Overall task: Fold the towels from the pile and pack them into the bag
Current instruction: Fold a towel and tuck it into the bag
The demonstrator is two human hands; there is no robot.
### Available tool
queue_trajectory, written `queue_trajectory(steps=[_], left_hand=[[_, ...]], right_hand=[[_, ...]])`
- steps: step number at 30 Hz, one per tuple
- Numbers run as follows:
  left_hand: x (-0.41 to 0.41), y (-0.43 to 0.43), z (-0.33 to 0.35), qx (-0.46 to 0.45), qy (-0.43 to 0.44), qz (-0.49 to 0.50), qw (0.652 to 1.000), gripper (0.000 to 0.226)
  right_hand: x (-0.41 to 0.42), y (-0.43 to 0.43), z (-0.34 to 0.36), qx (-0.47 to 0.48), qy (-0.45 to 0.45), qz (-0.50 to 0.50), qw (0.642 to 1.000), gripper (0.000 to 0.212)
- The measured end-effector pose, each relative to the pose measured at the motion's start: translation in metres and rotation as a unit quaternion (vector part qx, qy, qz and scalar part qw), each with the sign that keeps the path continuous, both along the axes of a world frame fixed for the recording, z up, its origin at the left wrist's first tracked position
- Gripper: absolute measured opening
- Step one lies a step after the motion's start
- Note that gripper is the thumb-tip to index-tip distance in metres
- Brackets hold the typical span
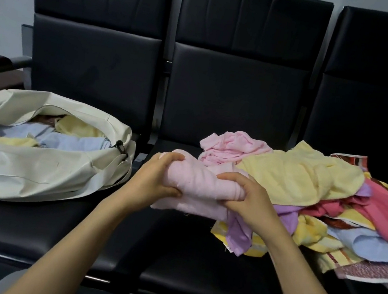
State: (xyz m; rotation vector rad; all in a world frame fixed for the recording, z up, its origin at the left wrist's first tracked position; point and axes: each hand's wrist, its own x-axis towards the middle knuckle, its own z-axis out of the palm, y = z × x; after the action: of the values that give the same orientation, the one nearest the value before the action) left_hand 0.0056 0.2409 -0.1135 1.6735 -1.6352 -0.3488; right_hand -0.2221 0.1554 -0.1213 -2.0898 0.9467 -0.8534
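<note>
Left grip: My left grip (156, 179) is in the middle of the frame. Its fingers curl over the top of the left end of the pink towel (194, 183) and the thumb goes under. It holds that end tight.
Right grip: My right grip (248, 199) is just to the right of it. Its fingers curl round the right end of the same towel and squeeze it.
Pink towel: It is bunched into a soft, thick roll between my two grips. A flat part of it shows under the roll. Its right side touches the pile (329, 221). I cannot tell if the bottom rests on the seat.
Pile: It lies at the right of the frame, all messy. A big yellow towel (298, 179) is on top. Another light pink towel (234, 146) pokes up behind my grips. A purple towel (240, 231) hangs down at the front, below my right grip. Dark pink, blue and striped ones are mixed in too.
Bag: The cream bag (17, 168) sits at the left of the frame, well apart from the pile. Its top is open. A blue towel (73, 142) and some yellow ones lie inside.
Seats: Black seats (196, 250) in a row carry the bag and the pile. Their tall backs fill the top of the frame.
</note>
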Motion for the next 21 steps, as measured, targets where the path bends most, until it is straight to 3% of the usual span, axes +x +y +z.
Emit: queue_trajectory(steps=[6,12,14,17,19,21], left_hand=[[-0.003,0.001,-0.006,-0.022,-0.117,0.048,0.992,0.073],[-0.001,-0.002,-0.012,-0.028,-0.192,0.08,0.978,0.05],[0.007,-0.002,-0.01,-0.05,-0.146,0.075,0.985,0.041],[0.015,0.005,0.007,-0.005,0.082,0.024,0.996,0.042],[0.017,0.008,0.012,0.012,0.224,0.003,0.974,0.046],[0.015,0.007,0.01,0.008,0.273,0.009,0.962,0.049]], right_hand=[[0.014,0.003,-0.004,-0.113,0.099,-0.113,0.982,0.047],[0.01,0.0,-0.006,-0.133,0.149,-0.139,0.97,0.031],[0.011,-0.002,-0.004,-0.097,0.104,-0.129,0.981,0.031],[0.012,-0.002,0.002,0.042,-0.042,-0.087,0.994,0.029],[0.017,0.0,0.002,0.187,-0.168,-0.037,0.967,0.034],[0.025,0.002,-0.001,0.23,-0.211,-0.037,0.949,0.045]])
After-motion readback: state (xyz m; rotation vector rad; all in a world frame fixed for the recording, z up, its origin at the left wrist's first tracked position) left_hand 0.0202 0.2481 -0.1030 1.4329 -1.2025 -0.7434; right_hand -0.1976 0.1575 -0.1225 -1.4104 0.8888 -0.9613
